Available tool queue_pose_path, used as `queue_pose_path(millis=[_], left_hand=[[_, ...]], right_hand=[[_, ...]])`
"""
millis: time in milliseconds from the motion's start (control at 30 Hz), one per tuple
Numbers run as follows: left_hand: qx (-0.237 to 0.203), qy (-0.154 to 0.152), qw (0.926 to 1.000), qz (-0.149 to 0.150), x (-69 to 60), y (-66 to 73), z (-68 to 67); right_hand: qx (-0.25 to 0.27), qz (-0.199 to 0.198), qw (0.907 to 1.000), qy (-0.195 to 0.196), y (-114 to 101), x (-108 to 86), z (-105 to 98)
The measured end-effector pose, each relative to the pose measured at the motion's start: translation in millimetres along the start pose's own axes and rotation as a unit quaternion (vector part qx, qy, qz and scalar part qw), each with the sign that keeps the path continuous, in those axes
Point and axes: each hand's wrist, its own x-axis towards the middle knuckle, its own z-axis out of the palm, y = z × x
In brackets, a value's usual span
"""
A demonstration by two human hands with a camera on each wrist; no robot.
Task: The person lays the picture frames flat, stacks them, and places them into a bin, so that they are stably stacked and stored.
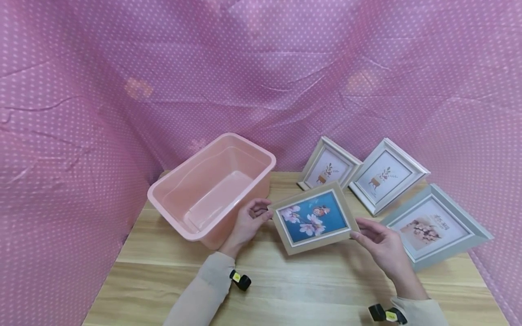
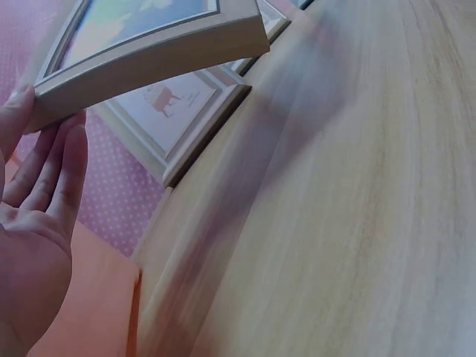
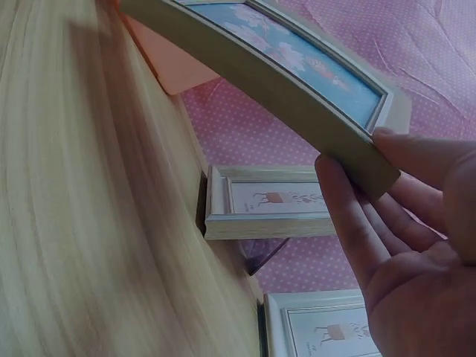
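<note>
Between both hands a beige picture frame (image 1: 314, 217) is held tilted above the table, its blue picture of flowers and a butterfly facing up. My left hand (image 1: 249, 222) pinches its left edge between thumb and fingers, beside the pink bin. At the opposite edge my right hand (image 1: 381, 246) pinches the frame the same way, thumb on the front and fingers behind. Both wrist views show the frame (image 2: 149, 63) off the tabletop, with a shadow below it. In the right wrist view the thumb (image 3: 416, 152) lies on the frame's front corner.
A pink plastic bin (image 1: 254, 192) stands at the left. Behind the held frame stand a small cream picture frame (image 1: 311, 170) and a white one (image 1: 401, 192). A grey-green frame (image 1: 444, 253) stands at the right. Pink dotted cloth (image 1: 244, 72) surrounds the wooden table (image 1: 285, 290).
</note>
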Motion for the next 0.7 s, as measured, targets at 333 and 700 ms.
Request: queue_pose_path(millis=[333, 700], left_hand=[[0.003, 0.039, 0.9992, 0.002, -0.3, -3.1, 0.4], [0.019, 0.059, 0.9981, -0.001, 0.9, -1.8, 4.0]], right_hand=[[0.029, -0.073, 0.9954, -0.055, 9, -3.7, 1], [-0.017, -0.092, 0.9951, -0.032, 13, -9.4, 6]])
